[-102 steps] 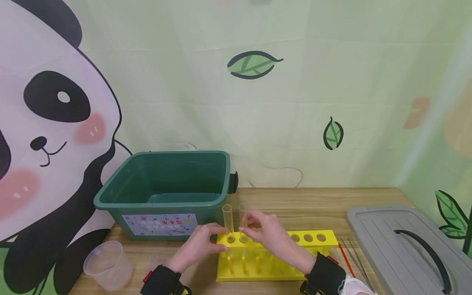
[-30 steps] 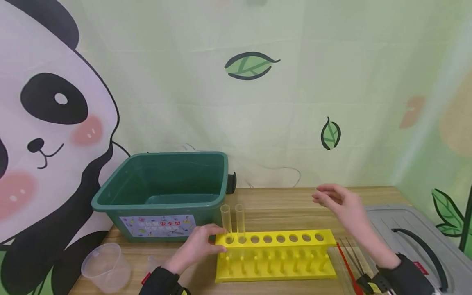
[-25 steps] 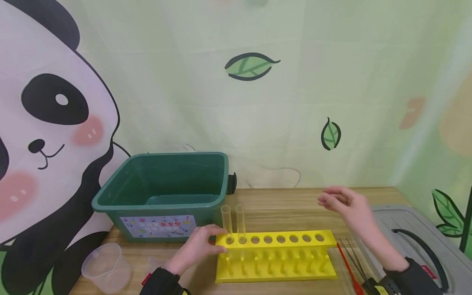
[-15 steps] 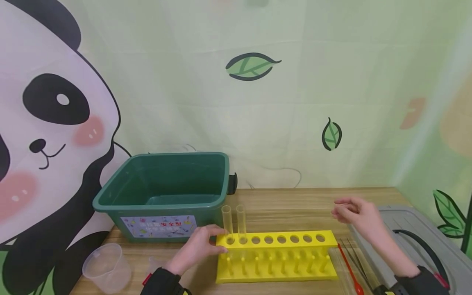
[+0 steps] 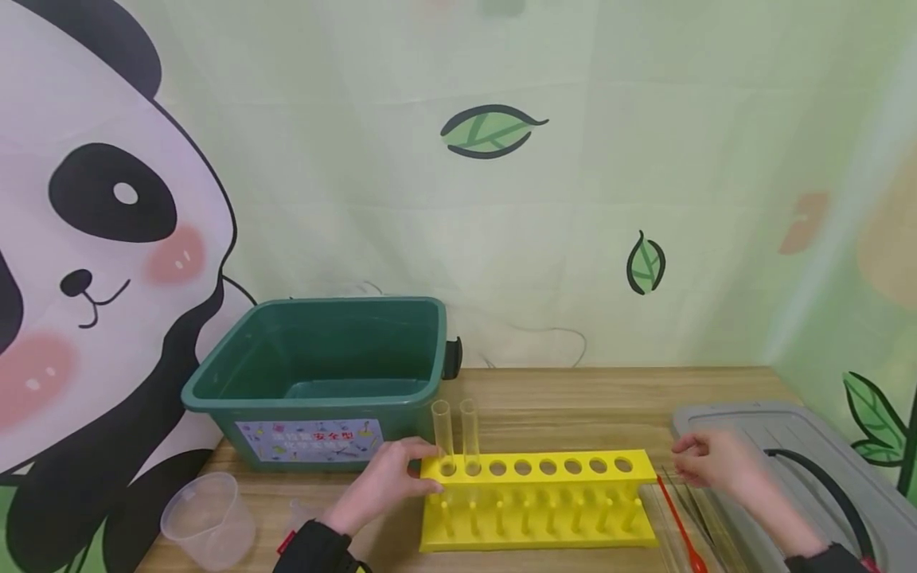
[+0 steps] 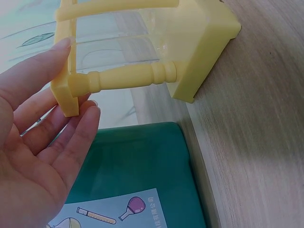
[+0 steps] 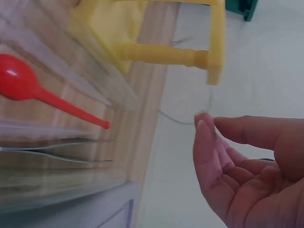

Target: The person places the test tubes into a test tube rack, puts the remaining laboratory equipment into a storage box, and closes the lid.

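My left hand (image 5: 390, 481) pinches the left end of the yellow test tube rack (image 5: 537, 468); in the left wrist view the thumb and fingers (image 6: 85, 123) hold its upper bar (image 6: 71, 102). Two clear tubes, one (image 5: 443, 434) beside the other (image 5: 470, 434), stand upright in the two leftmost holes. Off to the right, my right hand (image 5: 738, 473) hovers over the lid's left edge with bent fingers and nothing in them. Below it lie a red spoon (image 5: 689, 545) and metal tweezers (image 5: 698, 517). The right wrist view shows the red spoon (image 7: 19, 78) and tweezers (image 7: 57, 152) beside clear tubes.
A green bin (image 5: 315, 398) with a labelled front stands behind and left of the rack. A clear plastic cup (image 5: 209, 521) is at the left front, with a small clear item (image 5: 299, 509) near it. The grey lid (image 5: 774, 430) with a black handle lies at the right.
My right hand has let go of the second tube, which stands in the rack, and moved right, then down toward the spoon and tweezers. My left hand stays on the rack.
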Action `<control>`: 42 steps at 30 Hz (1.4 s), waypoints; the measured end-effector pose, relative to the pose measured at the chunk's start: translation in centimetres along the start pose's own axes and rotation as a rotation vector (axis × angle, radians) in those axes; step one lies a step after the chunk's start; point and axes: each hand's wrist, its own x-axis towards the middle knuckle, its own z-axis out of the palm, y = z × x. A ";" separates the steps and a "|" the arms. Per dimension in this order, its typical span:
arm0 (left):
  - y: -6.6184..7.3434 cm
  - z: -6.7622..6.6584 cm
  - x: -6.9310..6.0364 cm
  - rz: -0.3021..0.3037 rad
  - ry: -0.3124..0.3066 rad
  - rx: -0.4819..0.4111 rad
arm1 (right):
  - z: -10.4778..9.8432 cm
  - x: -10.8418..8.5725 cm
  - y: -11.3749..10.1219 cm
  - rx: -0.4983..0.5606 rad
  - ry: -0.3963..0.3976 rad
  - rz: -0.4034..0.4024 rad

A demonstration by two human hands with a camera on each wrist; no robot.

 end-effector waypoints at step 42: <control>0.1 -0.2 0.4 -0.024 -0.005 -0.011 | 5.2 1.5 1.7 -0.381 -0.141 0.147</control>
